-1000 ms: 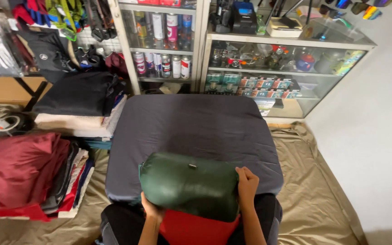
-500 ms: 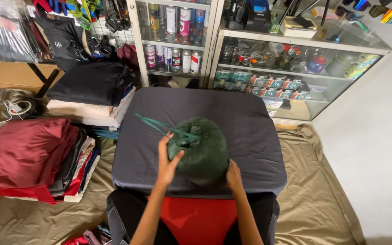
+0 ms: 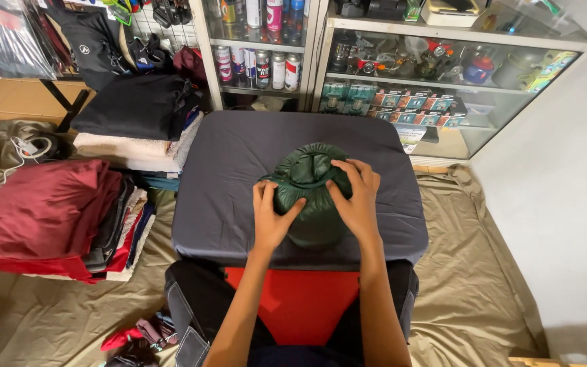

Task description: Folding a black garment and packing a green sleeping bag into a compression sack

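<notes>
A dark green stuff sack, round and packed full, stands upright on a low table covered with a dark grey cloth. My left hand grips the sack's left side just under its gathered top. On the right side of that top rests my right hand, fingers curled into the folds. Both hands press on the sack. A red garment covers my lap below the table's front edge.
Left of the table lie stacked folded fabrics: a maroon pile and a black one on cream towels. Glass cabinets with cans, boxes and camping gear stand behind. A tan groundsheet covers the floor; a white wall is at the right.
The sack went from lying sideways on my lap to standing upright on the table. My left hand let go of the drawcord, and both hands now clasp the top.
</notes>
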